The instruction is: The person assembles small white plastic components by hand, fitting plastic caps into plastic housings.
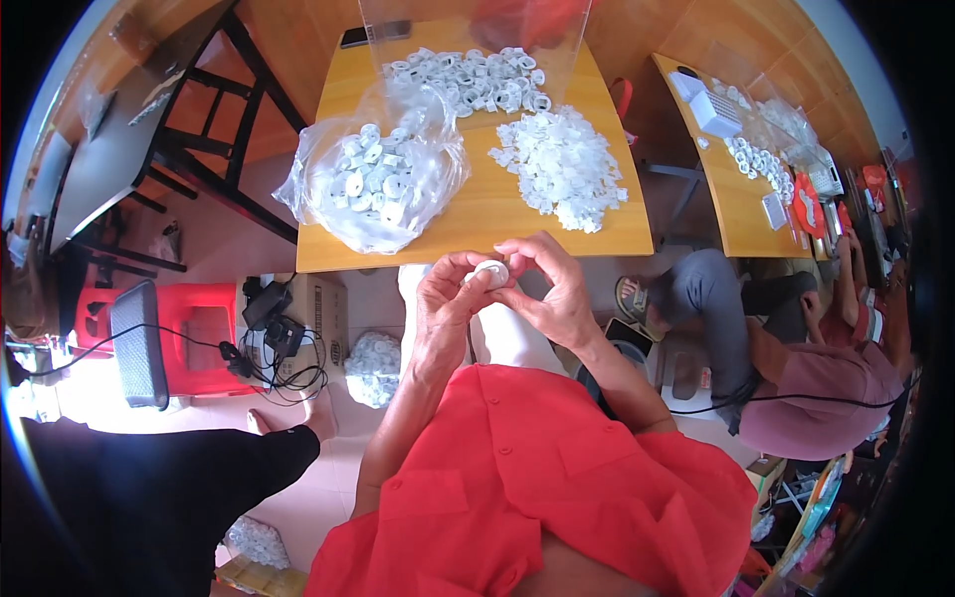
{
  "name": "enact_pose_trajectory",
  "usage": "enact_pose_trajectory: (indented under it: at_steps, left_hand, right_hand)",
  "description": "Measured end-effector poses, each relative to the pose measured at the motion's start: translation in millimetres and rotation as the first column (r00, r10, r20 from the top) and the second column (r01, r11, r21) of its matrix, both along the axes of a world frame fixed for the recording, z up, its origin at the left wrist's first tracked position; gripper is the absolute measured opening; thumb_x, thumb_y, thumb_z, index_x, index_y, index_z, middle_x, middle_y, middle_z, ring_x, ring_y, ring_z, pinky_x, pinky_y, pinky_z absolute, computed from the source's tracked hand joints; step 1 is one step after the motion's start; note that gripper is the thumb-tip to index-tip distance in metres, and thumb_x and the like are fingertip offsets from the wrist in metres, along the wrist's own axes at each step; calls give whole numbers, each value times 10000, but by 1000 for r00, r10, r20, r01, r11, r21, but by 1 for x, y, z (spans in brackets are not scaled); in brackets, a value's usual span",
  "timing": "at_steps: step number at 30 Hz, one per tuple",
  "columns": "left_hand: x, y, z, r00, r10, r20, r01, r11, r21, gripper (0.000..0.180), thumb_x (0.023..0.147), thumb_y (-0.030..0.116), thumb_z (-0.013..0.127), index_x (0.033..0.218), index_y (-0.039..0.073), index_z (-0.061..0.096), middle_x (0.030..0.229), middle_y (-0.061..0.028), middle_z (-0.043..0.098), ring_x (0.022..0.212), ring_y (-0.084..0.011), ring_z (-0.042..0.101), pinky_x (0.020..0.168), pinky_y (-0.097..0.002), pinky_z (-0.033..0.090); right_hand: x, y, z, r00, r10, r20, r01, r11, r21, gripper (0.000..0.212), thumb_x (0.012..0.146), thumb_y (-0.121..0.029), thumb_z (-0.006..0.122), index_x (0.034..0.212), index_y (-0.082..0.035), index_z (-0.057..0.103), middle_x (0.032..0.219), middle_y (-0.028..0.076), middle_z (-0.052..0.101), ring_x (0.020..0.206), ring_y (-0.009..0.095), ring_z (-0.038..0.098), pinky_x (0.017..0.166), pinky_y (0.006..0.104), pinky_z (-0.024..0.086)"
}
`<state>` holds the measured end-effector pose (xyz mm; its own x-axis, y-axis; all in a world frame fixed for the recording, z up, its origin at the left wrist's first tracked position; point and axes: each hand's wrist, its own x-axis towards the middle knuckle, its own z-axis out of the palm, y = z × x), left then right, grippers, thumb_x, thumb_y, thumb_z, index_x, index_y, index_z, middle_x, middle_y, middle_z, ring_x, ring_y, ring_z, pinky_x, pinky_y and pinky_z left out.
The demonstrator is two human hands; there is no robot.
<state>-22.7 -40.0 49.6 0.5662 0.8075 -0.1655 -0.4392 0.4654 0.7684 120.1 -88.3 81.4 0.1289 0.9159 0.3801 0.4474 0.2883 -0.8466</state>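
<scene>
A small round white plastic part (491,273) is held in front of my chest, just off the table's near edge. My left hand (444,300) pinches it between thumb and fingers. My right hand (553,297) is closed on its other side, thumb against the part and index finger arched above it. On the wooden table (477,214) lies an open clear plastic bag (438,184) of similar white round parts (368,179). To its right spreads a heap of small translucent flat pieces (562,164). Behind them is a pile of white ring-shaped parts (466,80).
A clear upright panel (542,35) and a dark phone (376,34) are at the table's far side. Left stand a red stool (204,338), black cables (288,348) and a cardboard box (320,308). A seated person (806,393) is at right, beside another table (736,204).
</scene>
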Motion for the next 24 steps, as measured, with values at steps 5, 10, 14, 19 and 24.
enact_pose_trajectory:
  at_steps: [5,10,14,19,24]
  left_hand:
    - [7,-1,-4,993,82,85,-79,996,-45,145,898,26,536,1038,20,502,1033,-69,535,932,-152,605,843,-305,530]
    - [10,-3,-6,990,126,-70,-123,991,46,144,881,1,541,1021,15,516,933,-36,554,891,-120,580,797,-269,493]
    - [6,-3,-16,908,242,-341,-137,943,304,157,846,-11,569,1001,-6,593,872,-24,593,819,-95,561,763,-247,474]
    - [3,-1,-33,903,296,-313,-165,909,384,155,837,-44,562,985,-20,599,862,-48,585,734,-111,606,684,-229,490]
    - [4,3,-37,836,368,-408,-138,859,492,127,820,-57,554,935,-22,596,885,-68,520,713,-119,600,638,-226,483]
  right_hand:
    - [-3,-3,-24,977,-116,-181,108,993,-51,171,756,26,683,897,-1,589,879,62,547,783,128,573,703,243,473]
    - [-5,-1,-24,978,-178,-107,178,984,-7,126,768,20,663,863,14,580,854,76,561,743,137,579,659,253,478]
    - [-11,5,-26,983,-159,-87,159,987,-12,117,767,34,640,858,25,566,824,86,568,686,164,591,601,261,479]
    - [-15,8,-42,980,-199,15,199,980,-2,122,755,51,639,843,10,566,809,109,556,674,235,596,581,304,486]
    - [-20,14,-51,980,-191,59,189,981,36,186,761,68,608,903,-6,513,827,135,517,706,324,569,588,376,451]
